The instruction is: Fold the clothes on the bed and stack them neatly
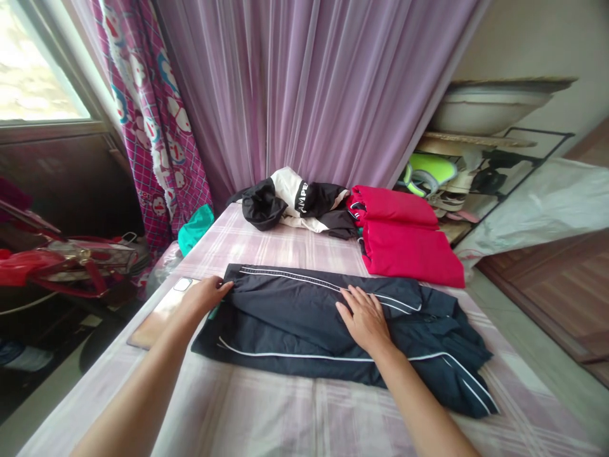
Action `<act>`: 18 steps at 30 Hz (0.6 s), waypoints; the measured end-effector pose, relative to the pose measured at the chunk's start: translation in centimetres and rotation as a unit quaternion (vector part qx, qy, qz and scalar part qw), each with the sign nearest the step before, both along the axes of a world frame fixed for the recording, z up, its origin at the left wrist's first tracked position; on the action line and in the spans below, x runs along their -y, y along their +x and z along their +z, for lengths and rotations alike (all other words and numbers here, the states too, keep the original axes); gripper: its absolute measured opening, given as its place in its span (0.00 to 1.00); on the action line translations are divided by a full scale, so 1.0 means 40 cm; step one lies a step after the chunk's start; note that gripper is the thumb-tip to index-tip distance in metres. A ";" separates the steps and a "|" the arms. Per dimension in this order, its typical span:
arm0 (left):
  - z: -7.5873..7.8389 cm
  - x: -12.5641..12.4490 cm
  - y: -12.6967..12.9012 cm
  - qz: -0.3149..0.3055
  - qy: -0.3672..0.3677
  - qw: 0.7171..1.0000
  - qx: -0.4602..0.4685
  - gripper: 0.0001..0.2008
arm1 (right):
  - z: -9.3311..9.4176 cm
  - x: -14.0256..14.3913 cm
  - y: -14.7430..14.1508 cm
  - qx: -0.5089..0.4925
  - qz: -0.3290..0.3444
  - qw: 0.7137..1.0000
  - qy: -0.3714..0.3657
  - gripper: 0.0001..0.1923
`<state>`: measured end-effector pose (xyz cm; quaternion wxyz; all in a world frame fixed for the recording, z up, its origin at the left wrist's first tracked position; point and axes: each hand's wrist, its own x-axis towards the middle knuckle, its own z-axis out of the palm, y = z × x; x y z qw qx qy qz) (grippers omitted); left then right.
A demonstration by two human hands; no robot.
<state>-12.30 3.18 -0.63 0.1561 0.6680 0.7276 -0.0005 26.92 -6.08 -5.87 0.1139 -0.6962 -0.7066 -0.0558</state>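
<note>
A dark navy sports garment (295, 324) with white piping, apparently track pants, lies spread across the bed or table in front of me. At its upper left corner, my left hand (209, 295) pinches the edge of the cloth between thumb and fingers. My right hand (364, 317) rests palm down on the middle of the garment, fingers stretched out near the upper piping. A little teal shows at the garment's left end. Beside my left forearm, partly covered by it, lies a gold phone (162, 314).
Behind the garment sit a crumpled black and white jacket (304, 200) and folded red clothing (404, 238). A teal cloth (196, 230) hangs at the left edge. Purple curtains (304, 82) close off the back; a shelf rack (480, 139) with a basin stands right.
</note>
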 end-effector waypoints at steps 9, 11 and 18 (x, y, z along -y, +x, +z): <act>-0.006 -0.058 -0.023 0.023 -0.073 0.997 0.014 0.25 | -0.010 0.009 0.004 -0.008 0.005 0.999 0.047 0.23; -0.008 -0.058 -0.017 0.031 -0.063 0.997 0.013 0.23 | -0.012 0.009 0.005 -0.009 0.006 0.999 0.050 0.24; -0.008 -0.044 -0.013 0.048 -0.041 0.997 0.034 0.22 | -0.010 0.011 0.003 -0.016 0.011 0.999 0.048 0.25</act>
